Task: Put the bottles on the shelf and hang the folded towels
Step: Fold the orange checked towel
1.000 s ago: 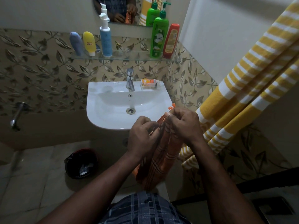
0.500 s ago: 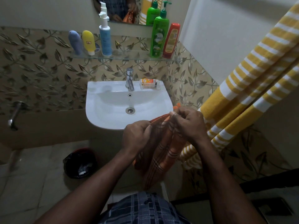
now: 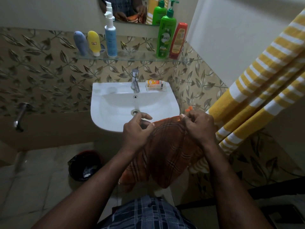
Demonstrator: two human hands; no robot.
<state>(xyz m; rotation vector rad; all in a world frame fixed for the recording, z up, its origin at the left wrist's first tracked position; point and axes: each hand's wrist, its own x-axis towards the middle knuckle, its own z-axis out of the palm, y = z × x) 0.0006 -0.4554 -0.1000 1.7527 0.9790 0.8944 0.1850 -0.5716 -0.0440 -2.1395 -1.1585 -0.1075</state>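
Just beyond the fingertips stands the white sink (image 3: 115, 116), with a tap (image 3: 135, 81) and a soap packet (image 3: 155, 84) at its far edge; higher past them a glass shelf (image 3: 132, 57) bears a grey-blue tube (image 3: 80, 42), a yellow tube (image 3: 93, 42), a blue pump bottle (image 3: 110, 38), a green pump bottle (image 3: 165, 37) and a red bottle (image 3: 178, 40); a yellow striped towel (image 3: 264, 76) hangs just outside the right fingers; a black bin (image 3: 85, 166) sits on the floor below the left ones.

The orange checked towel (image 3: 166, 154) is stretched between the two sets of fingers; its top edge runs from one to the other, rising slightly rightward; its length hangs downward from them in loose folds.

The left hand (image 3: 137, 131), back up, pinches the edge under its thumb, forefinger stretched over the sink rim; the right hand (image 3: 199, 128), fingers curled, pinches the upper corner.
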